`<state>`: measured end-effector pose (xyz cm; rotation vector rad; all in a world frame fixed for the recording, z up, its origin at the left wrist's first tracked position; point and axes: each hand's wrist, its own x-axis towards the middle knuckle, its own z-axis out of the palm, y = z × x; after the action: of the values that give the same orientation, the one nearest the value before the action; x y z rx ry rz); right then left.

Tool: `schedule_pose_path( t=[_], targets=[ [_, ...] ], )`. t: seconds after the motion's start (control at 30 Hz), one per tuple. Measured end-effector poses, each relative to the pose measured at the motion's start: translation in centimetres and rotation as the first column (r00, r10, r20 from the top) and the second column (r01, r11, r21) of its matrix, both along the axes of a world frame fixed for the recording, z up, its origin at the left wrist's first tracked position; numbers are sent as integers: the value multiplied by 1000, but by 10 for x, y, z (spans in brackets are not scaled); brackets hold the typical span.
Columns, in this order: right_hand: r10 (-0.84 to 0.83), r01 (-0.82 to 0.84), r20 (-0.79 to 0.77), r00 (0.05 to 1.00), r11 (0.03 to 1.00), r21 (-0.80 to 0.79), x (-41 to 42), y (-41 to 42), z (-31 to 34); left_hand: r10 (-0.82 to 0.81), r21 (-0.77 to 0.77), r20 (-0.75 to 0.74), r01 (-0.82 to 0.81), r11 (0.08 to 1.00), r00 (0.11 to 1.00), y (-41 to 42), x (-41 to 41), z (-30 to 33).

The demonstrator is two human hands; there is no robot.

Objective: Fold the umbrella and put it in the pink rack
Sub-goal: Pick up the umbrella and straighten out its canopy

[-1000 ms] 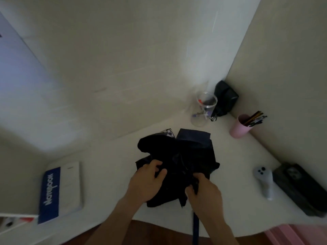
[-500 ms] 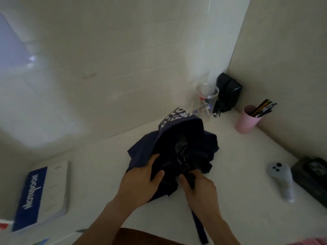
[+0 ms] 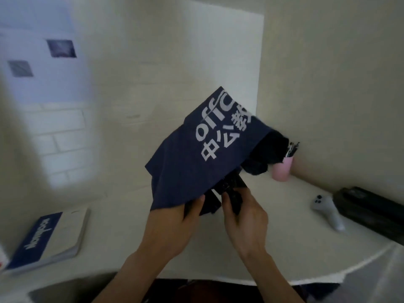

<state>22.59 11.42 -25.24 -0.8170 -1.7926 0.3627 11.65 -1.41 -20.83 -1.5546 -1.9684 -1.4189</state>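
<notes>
The dark navy umbrella point(image 3: 196, 154) with white lettering is held up above the white desk, its loose canopy bunched and pointing up to the right. My left hand point(image 3: 172, 219) grips the lower edge of the fabric. My right hand point(image 3: 244, 217) holds the black handle and runner section under the canopy. The pink rack does not show in this view.
A pink cup point(image 3: 282, 169) with pens stands by the right wall, partly behind the umbrella. A grey controller point(image 3: 328, 211) and a black case point(image 3: 369, 211) lie at the right. A blue-and-white notebook point(image 3: 48, 237) lies at the left on the white desk point(image 3: 122, 237).
Both hands have lifted the umbrella off the desk and tilted it up to the right, so the printed panel now faces me. The camera has tipped upward.
</notes>
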Motion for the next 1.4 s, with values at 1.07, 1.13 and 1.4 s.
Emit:
schedule_pose_path(
  t=[1.07, 1.13, 1.4],
  targets=[
    [444, -993, -889, 114, 85, -85, 62, -89, 169, -197, 378, 627, -74, 923, 754, -166, 41, 197],
    [432, -995, -897, 95, 31, -90, 58, -80, 162, -329, 348, 669, 110, 931, 667, -158, 41, 194],
    [382, -984, -922, 59, -133, -118, 37, -58, 133, -446, 269, 757, 395, 878, 477, -140, 18, 176]
  ],
)
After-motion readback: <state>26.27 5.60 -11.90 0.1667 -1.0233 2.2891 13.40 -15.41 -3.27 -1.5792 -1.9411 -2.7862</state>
